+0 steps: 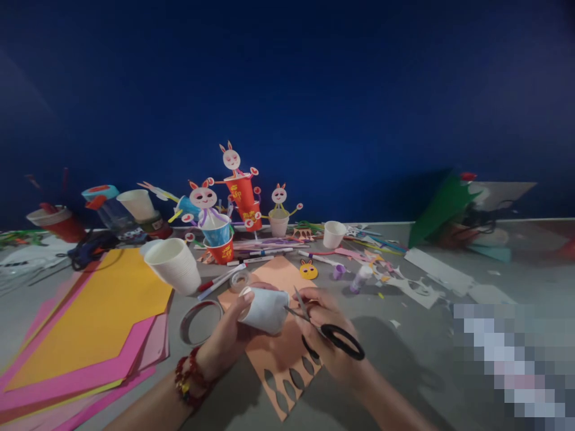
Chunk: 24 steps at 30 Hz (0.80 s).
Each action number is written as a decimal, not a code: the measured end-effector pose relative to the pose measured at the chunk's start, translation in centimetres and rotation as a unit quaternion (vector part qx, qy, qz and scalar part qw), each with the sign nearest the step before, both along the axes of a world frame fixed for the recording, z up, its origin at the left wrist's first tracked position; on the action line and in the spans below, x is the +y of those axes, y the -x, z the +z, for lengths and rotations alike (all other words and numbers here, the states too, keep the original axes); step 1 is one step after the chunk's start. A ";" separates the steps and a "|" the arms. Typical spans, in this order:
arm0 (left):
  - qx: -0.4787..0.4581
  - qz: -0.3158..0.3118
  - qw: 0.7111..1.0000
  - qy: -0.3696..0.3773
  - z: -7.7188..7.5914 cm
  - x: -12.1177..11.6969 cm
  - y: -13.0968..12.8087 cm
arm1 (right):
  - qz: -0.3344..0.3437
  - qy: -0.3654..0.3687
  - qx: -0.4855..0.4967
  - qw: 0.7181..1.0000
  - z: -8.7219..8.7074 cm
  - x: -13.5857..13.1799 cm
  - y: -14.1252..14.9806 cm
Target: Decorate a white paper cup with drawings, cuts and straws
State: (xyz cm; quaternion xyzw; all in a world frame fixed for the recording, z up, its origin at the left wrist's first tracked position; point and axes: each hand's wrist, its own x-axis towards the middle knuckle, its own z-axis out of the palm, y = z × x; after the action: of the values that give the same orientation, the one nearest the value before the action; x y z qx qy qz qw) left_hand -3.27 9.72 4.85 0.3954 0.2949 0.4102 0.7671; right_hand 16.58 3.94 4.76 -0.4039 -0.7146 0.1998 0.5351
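Note:
A white paper cup (265, 312) lies on its side in my left hand (233, 326), its base turned to the right. My right hand (326, 326) is closed on black-handled scissors (344, 341), whose blades stand apart. One blade tip meets the base end of the cup; whether it pierces the paper I cannot tell. Below both hands lies an orange paper sheet (265, 353) with several leaf-shaped holes along its near edge. A small yellow rabbit face (308, 270) rests just beyond my right hand.
Stacked white cups (173, 266) and a tape roll (201, 323) stand left, near coloured paper sheets (90, 311). Rabbit figures on cups (218, 230) stand behind. A glue stick (360, 279), a single cup (335, 234) and paper scraps (415, 287) are on the right.

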 end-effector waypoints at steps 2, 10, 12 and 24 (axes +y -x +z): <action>0.012 -0.004 1.000 0.017 0.1 0.0 0.1 | 0.018 -0.014 -0.013 1.000 0.1 0.2 0.0; 0.066 -0.028 0.995 0.073 0.4 0.6 1.0 | 0.073 -0.020 -0.036 0.997 -0.3 0.5 -0.1; 0.052 -0.030 0.997 0.058 0.4 0.6 1.0 | 0.073 0.007 -0.021 0.997 -0.1 0.3 0.0; 0.038 0.040 0.989 -0.139 -1.2 -1.1 -0.7 | 0.009 0.223 0.206 0.953 0.1 -0.5 0.7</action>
State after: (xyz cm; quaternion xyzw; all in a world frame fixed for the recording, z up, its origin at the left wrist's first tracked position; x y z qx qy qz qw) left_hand -2.53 8.61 3.68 0.5015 0.2797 0.4626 0.6755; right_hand 15.86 3.42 4.81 -0.4564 -0.5301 0.4373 0.5652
